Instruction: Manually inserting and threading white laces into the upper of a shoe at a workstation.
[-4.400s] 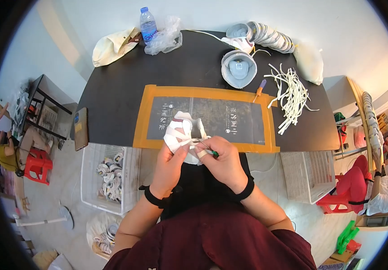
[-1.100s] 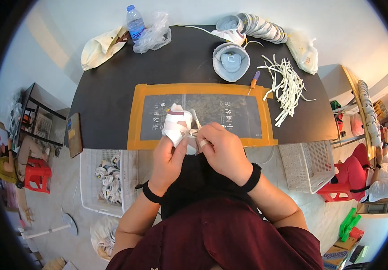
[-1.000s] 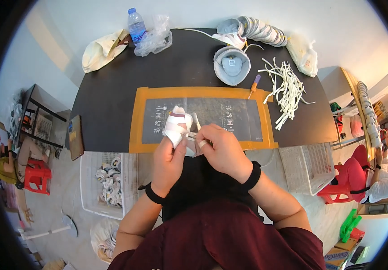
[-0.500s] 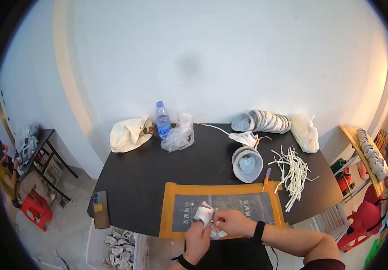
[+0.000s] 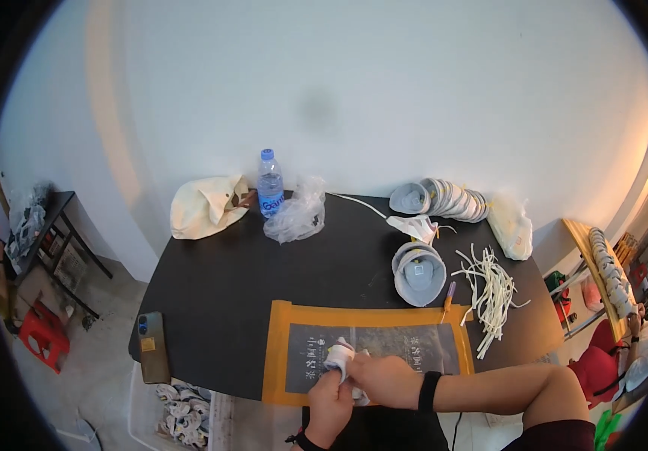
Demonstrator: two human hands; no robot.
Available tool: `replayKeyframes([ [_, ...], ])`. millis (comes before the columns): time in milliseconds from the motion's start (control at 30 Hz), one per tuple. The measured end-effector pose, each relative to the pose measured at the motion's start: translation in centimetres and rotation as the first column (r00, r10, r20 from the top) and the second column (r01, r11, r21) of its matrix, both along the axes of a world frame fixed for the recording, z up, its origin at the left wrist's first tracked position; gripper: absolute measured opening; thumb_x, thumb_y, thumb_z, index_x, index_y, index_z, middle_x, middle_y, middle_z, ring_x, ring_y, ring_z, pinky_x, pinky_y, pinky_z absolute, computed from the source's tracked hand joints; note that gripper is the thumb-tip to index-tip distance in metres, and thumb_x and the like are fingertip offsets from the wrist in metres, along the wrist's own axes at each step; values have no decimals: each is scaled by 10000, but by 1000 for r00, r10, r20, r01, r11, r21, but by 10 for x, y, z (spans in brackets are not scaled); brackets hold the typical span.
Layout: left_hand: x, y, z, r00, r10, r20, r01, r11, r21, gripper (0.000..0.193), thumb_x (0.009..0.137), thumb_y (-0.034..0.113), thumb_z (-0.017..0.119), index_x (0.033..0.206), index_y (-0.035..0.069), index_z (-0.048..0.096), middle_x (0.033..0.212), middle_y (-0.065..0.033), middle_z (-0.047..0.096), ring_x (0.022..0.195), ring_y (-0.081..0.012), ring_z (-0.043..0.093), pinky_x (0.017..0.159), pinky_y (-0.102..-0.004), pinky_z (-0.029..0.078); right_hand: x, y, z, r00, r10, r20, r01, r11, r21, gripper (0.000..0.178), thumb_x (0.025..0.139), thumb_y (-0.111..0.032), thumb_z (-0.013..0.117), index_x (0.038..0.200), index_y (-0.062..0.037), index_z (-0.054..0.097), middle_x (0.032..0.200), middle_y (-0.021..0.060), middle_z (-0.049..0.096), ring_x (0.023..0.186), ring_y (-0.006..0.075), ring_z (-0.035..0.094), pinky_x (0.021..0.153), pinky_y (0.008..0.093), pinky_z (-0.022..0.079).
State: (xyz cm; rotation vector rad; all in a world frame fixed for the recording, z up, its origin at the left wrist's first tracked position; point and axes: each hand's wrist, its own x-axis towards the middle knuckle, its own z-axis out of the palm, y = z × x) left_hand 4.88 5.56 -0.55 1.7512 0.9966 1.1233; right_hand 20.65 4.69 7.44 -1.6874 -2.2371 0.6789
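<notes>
One wide black tabletop [image 5: 264,263] fills the middle of the view, and on its near edge lies an orange-bordered dark mat [image 5: 406,342]. Over the mat's near left part both hands meet around a small white mask-like piece [image 5: 336,355] — crumpled, pale, with a rounded top poking up above the fingers. The left hand [image 5: 329,398] closes on it from below, the right hand [image 5: 381,379] from the right side; the two hands touch each other. Most of the piece is buried between them, so its full shape cannot be made out, and whether anything thin is held with it is too small to tell.

Farther back sit a cream cloth bag [image 5: 205,205], a clear water bottle [image 5: 270,184] and a crumpled clear plastic bag [image 5: 295,218]. To the right: a row of grey cup-shaped masks [image 5: 440,199], a short stack of them [image 5: 418,272], a loose heap of white strips [image 5: 489,293], and a small pen [image 5: 449,295] — all well apart from the hands. A phone [image 5: 151,346] lies at the left corner.
</notes>
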Motion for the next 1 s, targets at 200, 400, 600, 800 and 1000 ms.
replayKeyframes([
  [200,-5,2,22,1000,-29,13,30,993,-113,117,879,68,602,954,-21,610,776,-222,615,703,-419,618,627,-459,499,-5,-5,-2,999,7,53,-9,1000,22,86,862,-132,582,882,-49,575,897,170,608,802,363,638,691,454,514],
  [400,-3,-3,24,995,9,101,22,951,-309,133,879,72,605,962,-33,608,782,-219,616,701,-411,619,630,-453,499,-1,-11,3,939,-241,-246,221,970,-105,167,841,-175,633,878,-36,549,867,192,613,806,381,628,702,441,501],
  [600,-3,-2,-1,1000,-22,21,22,1000,4,193,943,74,571,1099,-25,629,785,-137,631,596,-197,656,509,-320,533,-7,-3,5,842,-471,-264,339,842,-420,154,824,-131,626,930,-23,600,878,176,622,822,305,632,734,380,507],
  [800,-5,-3,6,997,-47,63,57,982,-182,116,856,33,593,960,-20,602,834,-217,616,787,-430,610,676,-472,496,-14,0,-2,974,-185,-133,164,975,-152,152,802,-70,605,940,-6,610,937,205,641,882,363,639,751,427,512],
  [1000,-5,2,16,998,-48,32,52,992,-117,96,855,32,593,940,-13,595,835,-215,619,791,-433,610,681,-481,496,-11,4,-9,978,-180,-109,176,983,-45,179,796,-84,629,933,18,575,925,216,630,840,385,657,698,447,532],
])
